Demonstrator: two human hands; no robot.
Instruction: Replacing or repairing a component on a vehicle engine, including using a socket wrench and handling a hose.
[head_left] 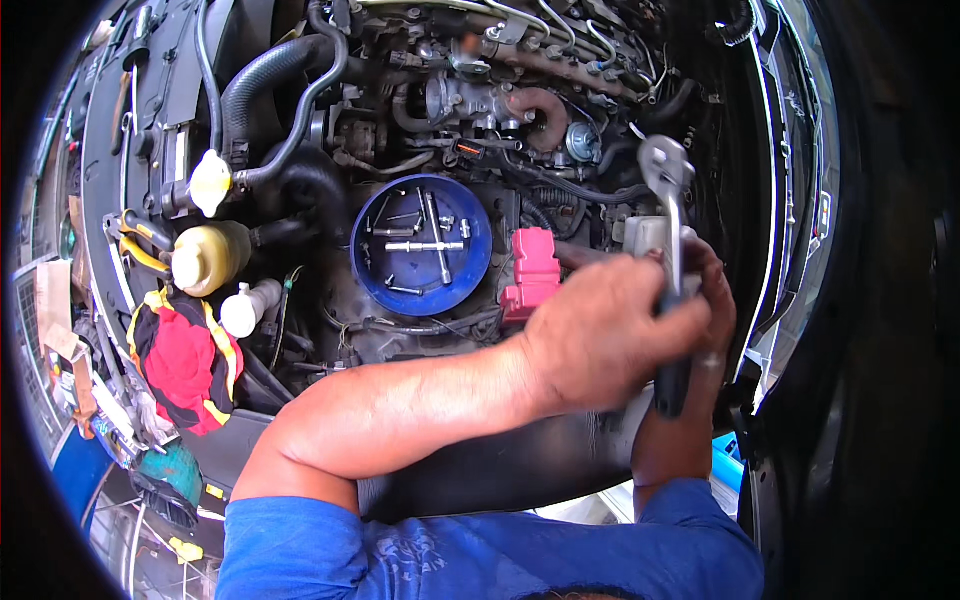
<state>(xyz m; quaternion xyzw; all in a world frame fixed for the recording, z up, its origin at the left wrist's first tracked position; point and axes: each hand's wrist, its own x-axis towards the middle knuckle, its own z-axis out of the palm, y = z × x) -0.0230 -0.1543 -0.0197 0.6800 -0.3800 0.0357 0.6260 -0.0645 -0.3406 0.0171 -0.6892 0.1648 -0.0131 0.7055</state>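
A ratchet wrench (672, 200) with a shiny head and a dark grip stands almost upright in view at the right of the engine bay. My left hand (605, 325) reaches across and is closed round its shaft, slightly blurred by motion. Behind the wrench is my right hand (712, 285), beside a pale grey block (645, 235); its fingers are mostly hidden. A red plastic cover (532, 270) lies just left of my left hand. Farther left, a blue bowl (368, 285) holds several metal sockets, bolts and extension bars, two of them crossed.
Hoses, pipes and the engine (470, 100) fill the far side. On the left are a yellowish reservoir (212, 257), a white cap (245, 310), pliers with yellow-black handles (145, 240) and a red-black cloth (185, 360). The car body's edge (775, 200) bounds the right.
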